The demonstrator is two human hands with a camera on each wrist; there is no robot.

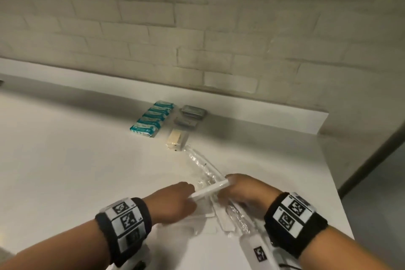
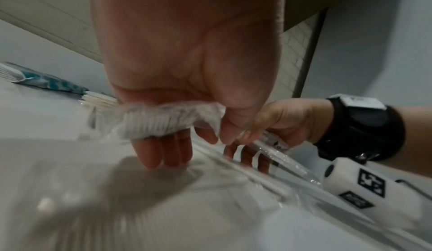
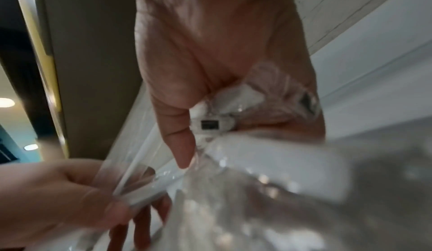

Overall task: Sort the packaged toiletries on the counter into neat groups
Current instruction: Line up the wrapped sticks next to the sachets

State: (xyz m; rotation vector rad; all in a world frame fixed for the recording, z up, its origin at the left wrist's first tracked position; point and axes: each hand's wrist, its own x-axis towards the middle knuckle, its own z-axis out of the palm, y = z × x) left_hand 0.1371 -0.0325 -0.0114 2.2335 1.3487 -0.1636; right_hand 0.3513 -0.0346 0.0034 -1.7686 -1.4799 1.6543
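Left hand and right hand each pinching an end of a white wrapped stick, lifting it above loose clear packets on the surface. Sorting step; next, probably laying it beside the teal packs.

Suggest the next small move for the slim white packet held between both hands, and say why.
Probably carry the slim white packet, pinched by the left hand and right hand, to the clear-wrapped packets ahead: teal packs and grey tins already sit grouped.
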